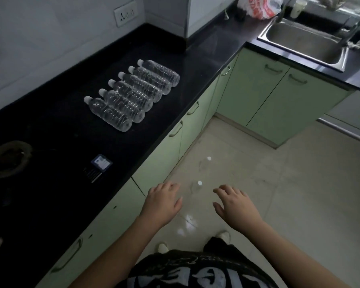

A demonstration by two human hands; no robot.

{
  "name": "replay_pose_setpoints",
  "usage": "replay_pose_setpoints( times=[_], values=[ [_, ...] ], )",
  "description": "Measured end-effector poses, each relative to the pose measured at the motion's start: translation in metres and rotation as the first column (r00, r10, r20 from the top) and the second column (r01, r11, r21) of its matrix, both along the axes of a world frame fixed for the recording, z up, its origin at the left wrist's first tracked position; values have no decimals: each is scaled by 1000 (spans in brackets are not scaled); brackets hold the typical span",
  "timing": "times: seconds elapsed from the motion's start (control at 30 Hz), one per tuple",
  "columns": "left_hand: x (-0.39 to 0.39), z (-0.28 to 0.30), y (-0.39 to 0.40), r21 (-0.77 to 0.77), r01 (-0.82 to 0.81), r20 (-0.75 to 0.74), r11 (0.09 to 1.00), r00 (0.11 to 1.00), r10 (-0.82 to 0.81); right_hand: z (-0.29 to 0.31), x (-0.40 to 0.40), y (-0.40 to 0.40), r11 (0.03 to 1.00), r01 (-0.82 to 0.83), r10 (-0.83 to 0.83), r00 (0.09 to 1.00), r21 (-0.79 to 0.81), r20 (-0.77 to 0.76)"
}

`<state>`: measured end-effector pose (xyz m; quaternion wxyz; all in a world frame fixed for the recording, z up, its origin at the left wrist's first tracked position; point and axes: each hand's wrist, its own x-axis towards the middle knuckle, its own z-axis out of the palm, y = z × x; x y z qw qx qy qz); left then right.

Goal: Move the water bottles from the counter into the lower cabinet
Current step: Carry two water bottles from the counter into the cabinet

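Several clear water bottles [131, 94] with white caps lie side by side in a row on the black counter [50, 142], caps toward the wall. Two more clear bottles stand upright on the floor: one [196, 187] between my hands, one [205, 163] farther ahead. My left hand [163, 202] hovers palm down, fingers apart, in front of the green lower cabinet doors [156, 161], which are closed. My right hand [235, 206] is spread the same way over the floor. Neither hand holds anything.
A steel sink [303, 41] with taps sits in the counter at the back right, a red-and-white plastic bag [260, 6] behind it. A small blue card [101, 161] lies on the counter near a round stove cut-out [8, 159]. The floor is pale tile.
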<state>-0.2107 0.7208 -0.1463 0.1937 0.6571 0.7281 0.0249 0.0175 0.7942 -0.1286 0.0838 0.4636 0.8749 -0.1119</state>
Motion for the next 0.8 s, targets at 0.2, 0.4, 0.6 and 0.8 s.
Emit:
replay_pose_setpoints(
  times=[0.2, 0.4, 0.6, 0.8],
  values=[
    [27, -24, 62, -12, -67, 22, 998, 997, 67, -24, 19, 88, 998, -63, 64, 998, -31, 27],
    [74, -60, 136, -97, -236, -36, 967, 972, 233, -59, 49, 211, 958, -276, 276, 961, -78, -10],
    [141, -67, 193, -158, -499, -68, 852, 867, 494, -70, 73, 320, 853, -486, 500, 866, -190, 27],
    [188, -82, 217, -106, -589, -53, 801, 808, 587, -86, 91, 378, 816, -542, 554, 832, -199, 5]
  ],
)
